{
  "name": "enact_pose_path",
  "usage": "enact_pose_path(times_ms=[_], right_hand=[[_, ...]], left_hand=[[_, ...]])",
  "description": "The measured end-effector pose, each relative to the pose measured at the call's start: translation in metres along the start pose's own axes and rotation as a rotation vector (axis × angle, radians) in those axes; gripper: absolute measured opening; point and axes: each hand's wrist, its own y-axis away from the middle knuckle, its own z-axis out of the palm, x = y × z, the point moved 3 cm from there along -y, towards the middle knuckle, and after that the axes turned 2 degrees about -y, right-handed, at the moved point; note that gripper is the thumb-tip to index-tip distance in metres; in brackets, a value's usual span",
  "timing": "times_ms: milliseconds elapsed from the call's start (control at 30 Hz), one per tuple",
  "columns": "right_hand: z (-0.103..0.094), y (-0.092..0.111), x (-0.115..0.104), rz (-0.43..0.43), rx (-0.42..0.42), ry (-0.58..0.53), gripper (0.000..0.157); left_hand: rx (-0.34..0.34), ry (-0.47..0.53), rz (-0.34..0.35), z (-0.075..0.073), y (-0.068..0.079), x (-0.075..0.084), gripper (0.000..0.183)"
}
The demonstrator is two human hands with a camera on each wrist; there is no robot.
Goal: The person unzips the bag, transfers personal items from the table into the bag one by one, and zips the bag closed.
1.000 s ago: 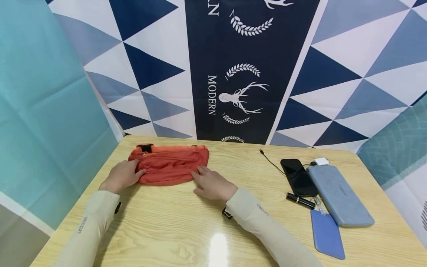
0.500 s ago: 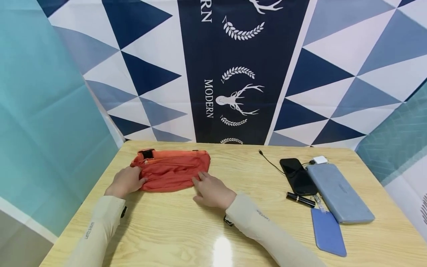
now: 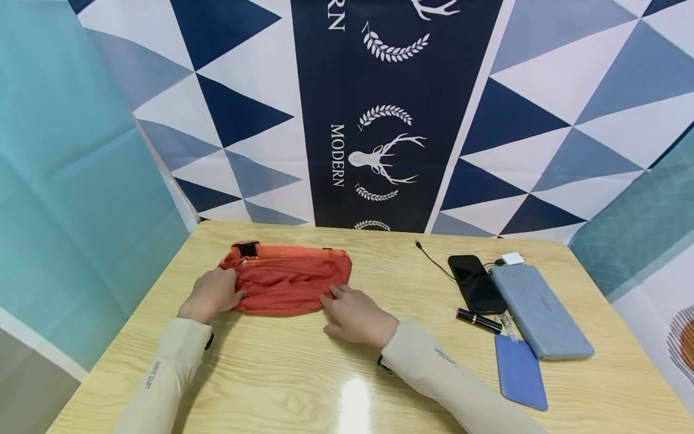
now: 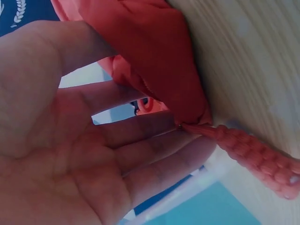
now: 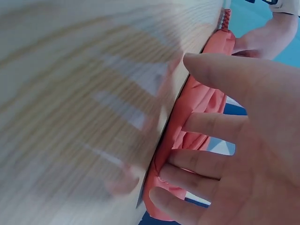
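Note:
A red waist bag (image 3: 293,280) lies on the wooden table, with a black buckle and a zipper along its upper part. At its left end rests my left hand (image 3: 214,293), the fingers fairly straight and the thumb laid on the fabric. The left wrist view shows those fingertips partly hidden behind the red cloth, beside a braided red cord (image 4: 258,159). My right hand (image 3: 359,314) touches the bag's lower right corner with extended fingers. In the right wrist view those fingers (image 5: 201,161) lie straight against the cloth, the thumb apart from them.
To the right lie a black phone (image 3: 477,286), a cable with a white charger (image 3: 512,258), a grey-blue pouch (image 3: 544,313), a black tube (image 3: 479,320) and a blue card holder (image 3: 520,371). Patterned cloth (image 3: 374,120) hangs behind the wooden table (image 3: 282,374).
The bag has slid a little to the right and nearer to me, with both hands moving along on it. The things on the right have stayed put on the table.

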Motion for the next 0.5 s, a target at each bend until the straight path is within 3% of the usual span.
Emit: enact_pose_path(times_ms=[200, 500], right_hand=[[0.002, 0.022, 0.003, -0.015, 0.038, -0.022, 0.064], [0.004, 0.065, 0.013, -0.012, 0.086, -0.084, 0.06]], left_hand=[[0.015, -0.019, 0.002, -0.003, 0.006, 0.016, 0.029], [0.051, -0.051, 0.048, 0.006, 0.009, 0.044, 0.026]])
